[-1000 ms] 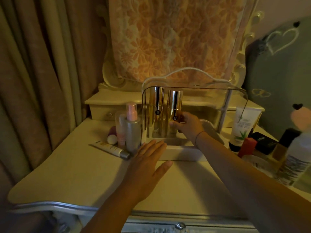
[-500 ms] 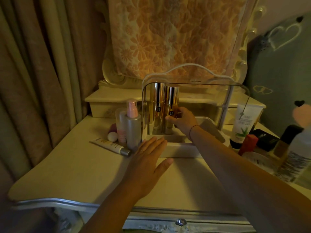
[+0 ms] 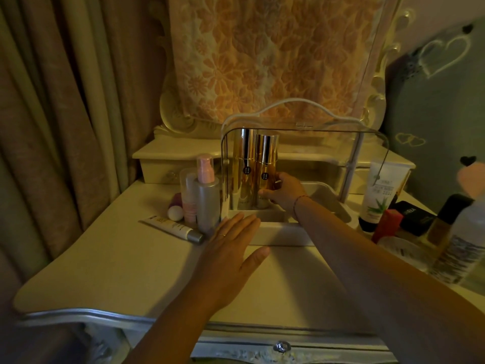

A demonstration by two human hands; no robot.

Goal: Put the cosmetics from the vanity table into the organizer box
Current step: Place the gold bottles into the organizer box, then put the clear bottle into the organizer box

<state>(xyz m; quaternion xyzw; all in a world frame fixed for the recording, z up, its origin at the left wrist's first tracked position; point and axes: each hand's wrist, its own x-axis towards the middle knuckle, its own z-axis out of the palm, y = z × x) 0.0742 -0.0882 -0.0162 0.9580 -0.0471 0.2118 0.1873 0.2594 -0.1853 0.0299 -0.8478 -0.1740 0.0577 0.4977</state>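
A clear organizer box (image 3: 286, 228) with a white base and carry handle stands at the back middle of the vanity table (image 3: 118, 258). Two tall gold bottles stand in its left end. My right hand (image 3: 284, 191) reaches inside and grips the right gold bottle (image 3: 265, 164), next to the left gold bottle (image 3: 244, 164). My left hand (image 3: 231, 256) lies flat and open on the tabletop, fingertips touching the box's front left corner. Left of the box stand a grey pump bottle (image 3: 208, 198), a small pink bottle (image 3: 189, 198), a white ball-cap item (image 3: 175, 212) and a lying tube (image 3: 173, 228).
Right of the box are an aloe tube (image 3: 380, 193), a red lipstick (image 3: 387, 224), a black compact (image 3: 412, 215), a foundation bottle (image 3: 446, 219) and a large clear bottle (image 3: 462, 248). Curtains hang at the left. A cloth-covered mirror and small drawers sit behind.
My right hand has slid the right gold bottle leftward inside the box until it stands close beside the left one. The left hand stays flat on the table.
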